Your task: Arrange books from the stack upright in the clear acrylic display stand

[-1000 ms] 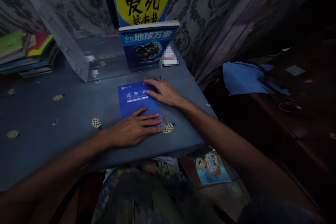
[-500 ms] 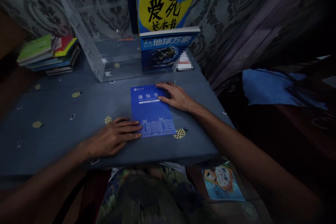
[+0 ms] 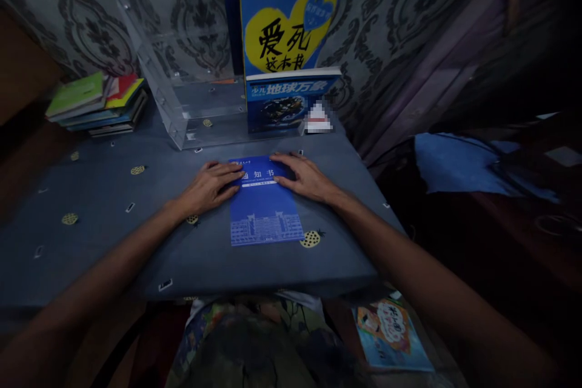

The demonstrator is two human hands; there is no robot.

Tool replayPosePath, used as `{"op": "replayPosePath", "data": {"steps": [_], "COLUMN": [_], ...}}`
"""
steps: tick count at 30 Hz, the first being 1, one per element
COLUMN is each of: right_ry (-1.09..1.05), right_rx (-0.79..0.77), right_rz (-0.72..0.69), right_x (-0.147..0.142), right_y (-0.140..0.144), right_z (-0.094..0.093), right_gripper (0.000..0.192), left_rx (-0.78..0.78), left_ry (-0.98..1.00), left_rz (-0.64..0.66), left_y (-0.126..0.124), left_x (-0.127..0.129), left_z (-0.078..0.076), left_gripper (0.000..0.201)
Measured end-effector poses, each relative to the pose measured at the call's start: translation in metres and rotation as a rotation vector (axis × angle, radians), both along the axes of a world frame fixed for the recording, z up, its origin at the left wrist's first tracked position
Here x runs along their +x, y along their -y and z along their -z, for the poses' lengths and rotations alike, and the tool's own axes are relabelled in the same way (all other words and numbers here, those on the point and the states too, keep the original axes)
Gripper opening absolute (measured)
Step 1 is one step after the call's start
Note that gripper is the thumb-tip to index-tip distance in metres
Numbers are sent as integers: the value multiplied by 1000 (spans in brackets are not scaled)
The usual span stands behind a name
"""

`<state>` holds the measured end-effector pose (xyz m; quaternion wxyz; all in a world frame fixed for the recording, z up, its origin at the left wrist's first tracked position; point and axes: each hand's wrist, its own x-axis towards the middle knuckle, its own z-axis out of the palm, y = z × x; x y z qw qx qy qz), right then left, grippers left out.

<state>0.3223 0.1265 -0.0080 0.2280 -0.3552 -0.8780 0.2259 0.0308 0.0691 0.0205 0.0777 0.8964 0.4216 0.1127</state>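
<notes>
A blue booklet with white Chinese lettering and a printed building lies closed on the patterned tablecloth. My left hand rests flat with fingers stretched, its tips on the booklet's upper left edge. On the opposite side my right hand lies with fingers apart, touching the booklet's upper right edge. Neither hand grips it. Behind the booklet stands a clear acrylic rack. Upright at its right are a book with a yellow heart and, in front, a shorter dark blue book.
A stack of books sits at the table's back left. Beside the upright books is a blurred white and red item. Below the table's right front lies a colourful book. Blue cloth is off to the right.
My left hand has slid up from the booklet's lower left corner to its upper left edge. My right hand stays at the upper right. The camera view has tilted slightly upward.
</notes>
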Motion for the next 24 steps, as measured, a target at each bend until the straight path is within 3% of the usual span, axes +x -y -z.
{"op": "replayPosePath", "data": {"steps": [3, 7, 12, 14, 19, 21, 24], "right_ry": [11, 28, 60, 93, 222, 264, 323], "right_rx": [-2, 0, -7, -13, -60, -79, -92], "right_rz": [-11, -25, -48, -57, -16, -9, -3], "right_x": [0, 1, 2, 1, -3, -6, -10], "right_y": [0, 0, 4, 6, 18, 23, 28], "right_z": [0, 0, -2, -4, -14, -19, -25], "right_gripper": [52, 53, 62, 71, 101, 111, 113], "left_rx": [16, -38, -66, -29, 104, 103, 35], "left_ry": [-16, -24, -11, -4, -10, -18, 50], "left_rz": [21, 198, 241, 146, -333, -413, -419], "left_y": [-3, 14, 30, 30, 25, 23, 16], "left_x": [21, 48, 44, 36, 30, 32, 35], "left_z": [2, 1, 0, 4, 11, 10, 7], "left_gripper": [45, 46, 42, 41, 49, 52, 51]}}
